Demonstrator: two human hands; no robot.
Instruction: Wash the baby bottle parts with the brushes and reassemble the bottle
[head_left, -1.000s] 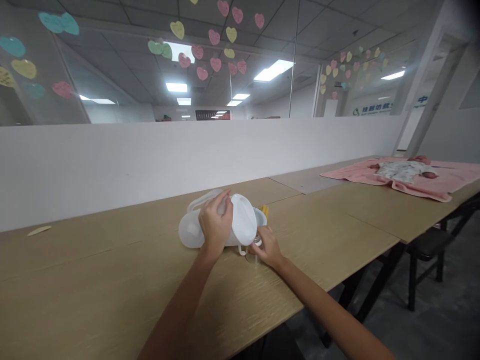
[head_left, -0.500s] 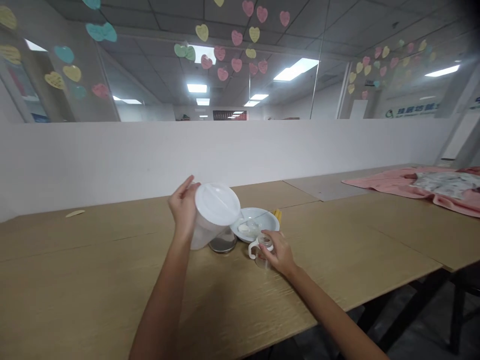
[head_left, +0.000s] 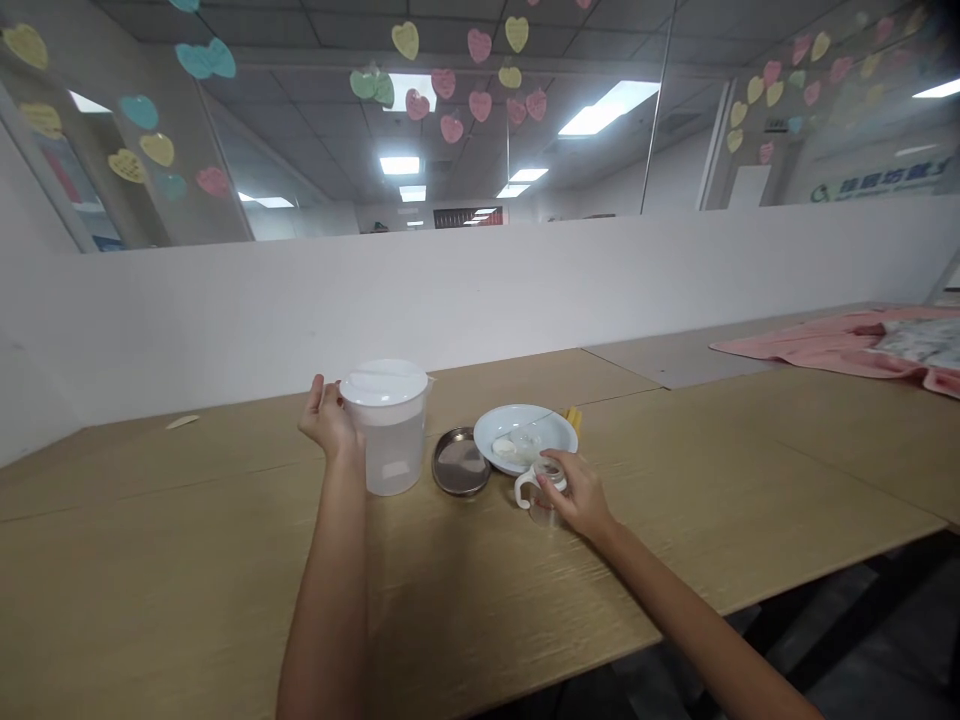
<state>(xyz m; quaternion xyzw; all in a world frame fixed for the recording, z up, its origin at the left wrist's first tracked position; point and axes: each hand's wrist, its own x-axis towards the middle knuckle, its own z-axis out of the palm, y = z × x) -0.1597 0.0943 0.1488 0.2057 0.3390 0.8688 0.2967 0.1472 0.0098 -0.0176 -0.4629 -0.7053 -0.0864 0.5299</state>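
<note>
A translucent plastic pitcher (head_left: 394,445) with a white lid stands upright at the middle left. My left hand (head_left: 331,415) is closed at its left side, where the handle is mostly hidden; the thumb and fingertips point up. My right hand (head_left: 577,495) grips the rim of a small clear cup (head_left: 543,510) with a white hooked handle, held at the table surface. Behind the cup sits a pale blue bowl (head_left: 487,432) holding a white spoon and something clear. Between pitcher and bowl lies a shallow round metal dish (head_left: 460,462).
Yellow sticks or strips (head_left: 574,418) lie behind the bowl. A pink cloth (head_left: 795,347) with a patterned grey-white piece covers the far right. A flat pale scrap (head_left: 182,422) is at the far left. A white wall (head_left: 480,290) borders the table's back, with glass above.
The pitcher has gone from tilted toward the cup to upright, moving left with my left hand. My right hand still holds the cup. The view has shifted slightly, and the metal dish shows more fully.
</note>
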